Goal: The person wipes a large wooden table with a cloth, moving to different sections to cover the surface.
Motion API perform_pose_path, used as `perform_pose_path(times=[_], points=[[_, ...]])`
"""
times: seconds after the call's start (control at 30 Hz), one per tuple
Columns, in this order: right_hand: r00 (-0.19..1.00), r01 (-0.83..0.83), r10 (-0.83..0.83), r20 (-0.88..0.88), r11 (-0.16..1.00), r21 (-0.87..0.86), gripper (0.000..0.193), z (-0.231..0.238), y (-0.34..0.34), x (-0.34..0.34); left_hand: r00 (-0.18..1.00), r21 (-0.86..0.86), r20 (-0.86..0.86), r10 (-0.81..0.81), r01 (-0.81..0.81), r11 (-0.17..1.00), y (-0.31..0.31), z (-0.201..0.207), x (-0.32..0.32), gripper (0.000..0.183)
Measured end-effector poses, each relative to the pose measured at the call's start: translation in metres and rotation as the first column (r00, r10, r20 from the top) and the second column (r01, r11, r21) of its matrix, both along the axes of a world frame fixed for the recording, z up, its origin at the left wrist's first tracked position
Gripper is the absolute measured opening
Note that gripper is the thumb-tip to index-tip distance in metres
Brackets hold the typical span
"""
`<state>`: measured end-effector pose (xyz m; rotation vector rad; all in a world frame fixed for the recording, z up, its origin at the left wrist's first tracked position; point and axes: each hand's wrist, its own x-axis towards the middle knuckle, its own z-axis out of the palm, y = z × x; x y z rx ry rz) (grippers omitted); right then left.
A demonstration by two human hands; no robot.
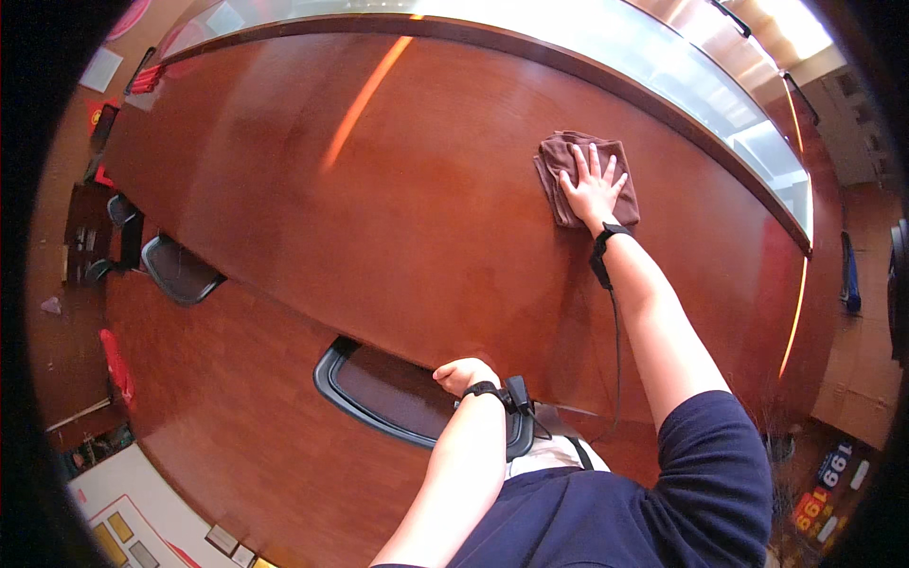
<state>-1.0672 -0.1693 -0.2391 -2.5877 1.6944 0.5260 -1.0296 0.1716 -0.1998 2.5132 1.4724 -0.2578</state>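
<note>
My right hand (594,189) lies flat with fingers spread on a folded brown cloth (558,156), pressing it against the glossy reddish-brown tabletop (379,199). The cloth is toward the far right side of the table, and its edges stick out around my fingers. Close to my body, my left hand (464,375) is curled into a loose fist at the near table edge, beside a dark chair. No object shows in that fist. Each wrist wears a black strapped device, and a cable hangs from the right one.
A chair with a black frame (336,393) stands against the near table edge, partly behind my left forearm. Another chair (180,270) is farther left. A raised ledge with a pale, glassy panel (606,43) runs along the far edge. Sunlight streaks the tabletop.
</note>
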Motion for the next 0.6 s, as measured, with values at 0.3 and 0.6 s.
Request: perform_pose_path(times=[0.3, 0.6], points=[[0.967, -0.164, 0.18, 0.181, 0.981, -0.1, 0.066, 0.035, 0.065, -0.06, 0.99, -0.014, 0.116, -0.083, 0.085, 0.996, 0.005, -0.041, -0.001, 0.054], [0.756, -0.645, 0.571, 0.321, 0.733, 0.215, 0.065, 0.086, 0.091, -0.16, 0.972, -0.035, 0.22, -0.087, 0.097, 0.995, -0.01, -0.069, 0.003, 0.059]])
